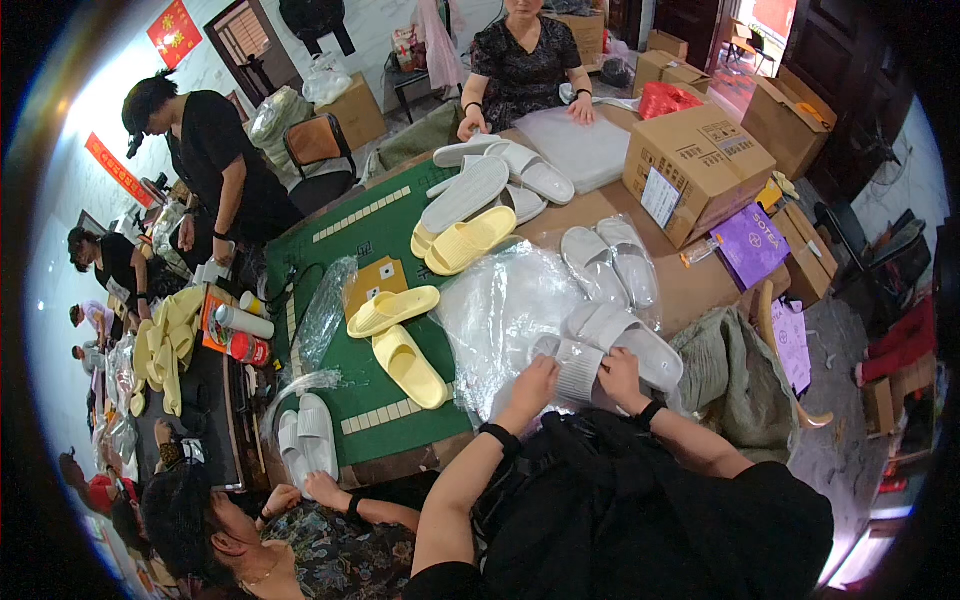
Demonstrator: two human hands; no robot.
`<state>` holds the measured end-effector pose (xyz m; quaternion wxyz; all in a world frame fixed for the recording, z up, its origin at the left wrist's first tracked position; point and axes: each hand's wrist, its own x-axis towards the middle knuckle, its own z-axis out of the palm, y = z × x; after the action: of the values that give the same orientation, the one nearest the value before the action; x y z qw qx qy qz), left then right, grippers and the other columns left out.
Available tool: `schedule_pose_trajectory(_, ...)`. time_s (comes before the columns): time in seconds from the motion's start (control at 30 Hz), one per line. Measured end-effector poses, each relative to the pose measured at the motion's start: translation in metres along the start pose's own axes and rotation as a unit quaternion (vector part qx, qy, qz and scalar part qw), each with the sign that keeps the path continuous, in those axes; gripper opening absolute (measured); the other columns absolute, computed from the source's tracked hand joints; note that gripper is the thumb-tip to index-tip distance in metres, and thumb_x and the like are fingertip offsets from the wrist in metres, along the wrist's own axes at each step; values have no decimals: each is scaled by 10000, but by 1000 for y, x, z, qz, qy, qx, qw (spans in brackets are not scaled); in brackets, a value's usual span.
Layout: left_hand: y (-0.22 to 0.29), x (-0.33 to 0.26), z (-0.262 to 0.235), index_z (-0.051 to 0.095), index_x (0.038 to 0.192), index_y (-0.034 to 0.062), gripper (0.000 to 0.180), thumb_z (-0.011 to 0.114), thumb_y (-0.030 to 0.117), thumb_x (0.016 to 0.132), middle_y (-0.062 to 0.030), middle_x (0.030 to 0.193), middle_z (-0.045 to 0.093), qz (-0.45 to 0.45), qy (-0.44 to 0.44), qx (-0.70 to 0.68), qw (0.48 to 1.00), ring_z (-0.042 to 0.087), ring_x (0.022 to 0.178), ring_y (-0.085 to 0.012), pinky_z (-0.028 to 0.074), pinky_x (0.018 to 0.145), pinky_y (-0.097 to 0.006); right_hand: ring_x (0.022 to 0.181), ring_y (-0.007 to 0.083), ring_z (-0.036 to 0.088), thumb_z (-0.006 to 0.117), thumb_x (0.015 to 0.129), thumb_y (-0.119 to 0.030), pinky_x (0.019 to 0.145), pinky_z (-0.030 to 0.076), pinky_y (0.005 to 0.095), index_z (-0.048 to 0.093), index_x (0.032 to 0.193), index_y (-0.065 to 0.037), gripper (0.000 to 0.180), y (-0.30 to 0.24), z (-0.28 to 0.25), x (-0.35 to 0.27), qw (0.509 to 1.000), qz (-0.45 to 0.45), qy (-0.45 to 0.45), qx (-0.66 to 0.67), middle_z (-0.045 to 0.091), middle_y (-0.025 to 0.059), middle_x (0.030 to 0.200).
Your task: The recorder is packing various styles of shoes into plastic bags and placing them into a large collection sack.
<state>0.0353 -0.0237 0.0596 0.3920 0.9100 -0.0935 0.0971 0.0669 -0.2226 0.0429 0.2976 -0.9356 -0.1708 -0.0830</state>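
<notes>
My left hand and my right hand are closed at the near edge of the table, on either side of a ribbed grey slipper. They pinch what looks like a clear plastic bag around that slipper; its exact edges are hard to make out. Partly overlapping this slipper lies another grey slipper, to the right. Farther back, a pair of grey slippers rests in clear plastic. Left of my hands spreads a pile of clear plastic bags.
Yellow slippers lie on the green mat, with more slippers stacked beyond. A large cardboard box stands at right. A co-worker at lower left handles light slippers; another person sits across the table. A woven sack slumps beside me.
</notes>
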Motion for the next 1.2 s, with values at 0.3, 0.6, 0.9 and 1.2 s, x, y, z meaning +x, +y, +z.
schedule_pose_trajectory(0.3, 33, 11, -3, 520, 865, 64, 95, 522, 145, 816, -121, 817, 529, 82, -55, -10, 995, 547, 722, -332, 452, 563, -399, 1018, 294, 440, 582, 662, -173, 805, 357, 419, 555, 979, -55, 339, -1, 12, 6, 960, -219, -168, -40, 503, 124, 1017)
schedule_pose_trajectory(0.6, 42, 16, -8, 560, 856, 71, 102, 567, 105, 760, -85, 1145, 509, 153, 39, 74, 985, 400, 1157, -288, 213, 979, -526, 1082, 411, 381, 523, 757, -234, 894, 307, 481, 456, 1157, -21, 458, -5, 48, 15, 974, -194, -50, -103, 456, 198, 1133)
schedule_pose_trajectory(0.9, 38, 12, -4, 537, 851, 41, 129, 592, 131, 778, -123, 1145, 524, 183, -52, -136, 972, 437, 1127, -309, 337, 946, -389, 991, 376, 466, 540, 764, -216, 870, 330, 482, 522, 1008, -1, 325, -10, 55, 56, 957, -212, 128, -155, 539, 178, 1032)
schedule_pose_trajectory(1.2, 25, 0, 3, 520, 902, 37, 178, 568, 116, 750, -146, 1033, 519, 53, -36, 21, 998, 487, 967, -323, 392, 819, -400, 1037, 350, 446, 615, 694, -172, 823, 396, 411, 497, 1108, -67, 444, 0, 56, 57, 971, -192, -118, -76, 473, 204, 1101)
